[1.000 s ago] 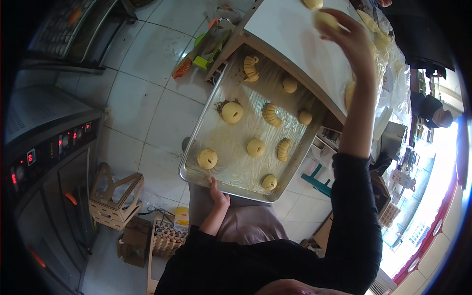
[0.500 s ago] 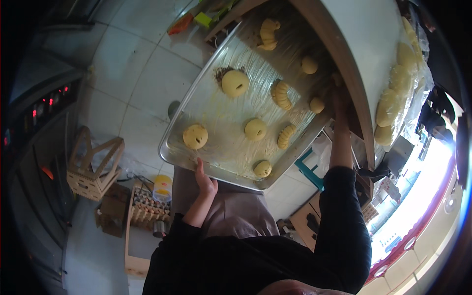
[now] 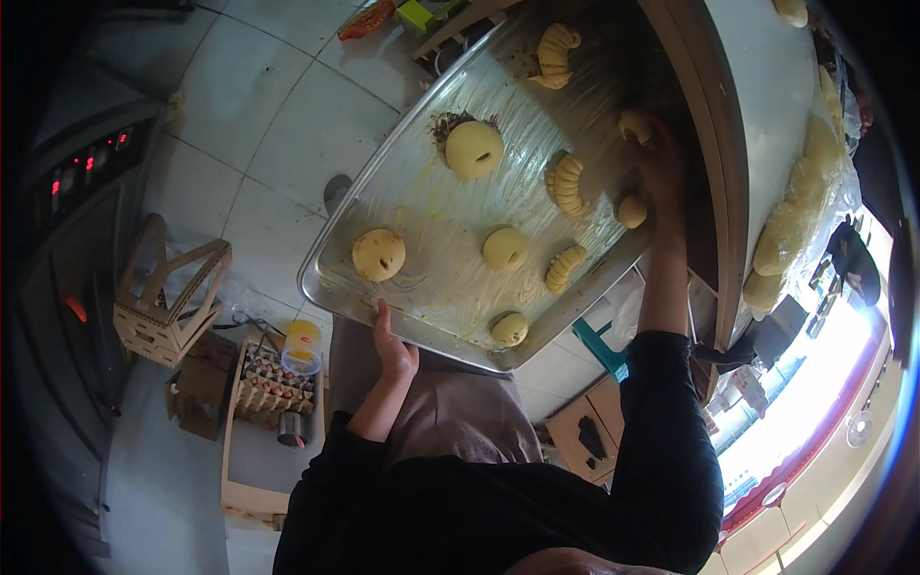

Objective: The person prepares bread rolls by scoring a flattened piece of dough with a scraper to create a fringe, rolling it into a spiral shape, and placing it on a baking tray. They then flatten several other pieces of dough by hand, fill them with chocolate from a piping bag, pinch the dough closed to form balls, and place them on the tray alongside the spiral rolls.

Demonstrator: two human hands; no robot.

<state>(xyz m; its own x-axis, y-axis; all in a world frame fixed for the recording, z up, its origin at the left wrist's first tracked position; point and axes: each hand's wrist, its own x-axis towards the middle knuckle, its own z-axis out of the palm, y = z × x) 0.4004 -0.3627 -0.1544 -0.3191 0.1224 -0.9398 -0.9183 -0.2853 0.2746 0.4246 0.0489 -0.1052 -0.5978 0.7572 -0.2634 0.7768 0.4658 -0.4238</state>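
A large metal tray [image 3: 422, 240] spans the middle of the view, tilted sideways. Round filled buns [image 3: 474, 149] and ridged crescent-shaped dough pieces [image 3: 567, 184] sit on it, spaced apart. My left hand [image 3: 395, 353] grips the tray's near edge, thumb on the rim, its other fingers hidden beneath. In shadow at the tray's right side, my right hand [image 3: 663, 168] has its fingers against a small dough ball [image 3: 634, 126]. Another small dough ball [image 3: 632, 212] rests beside that wrist.
A wooden-edged work table [image 3: 714, 125] rises at the right, with plastic-wrapped dough [image 3: 800, 206] on top. Red displays glow on an oven [image 3: 91, 163] at the left. A wooden crate [image 3: 163, 302] and egg trays [image 3: 273, 383] stand low at the left.
My right hand has moved farther along the tray's right side to the small dough ball. The tray has turned slightly, its far end swinging right in view. My left hand keeps its hold.
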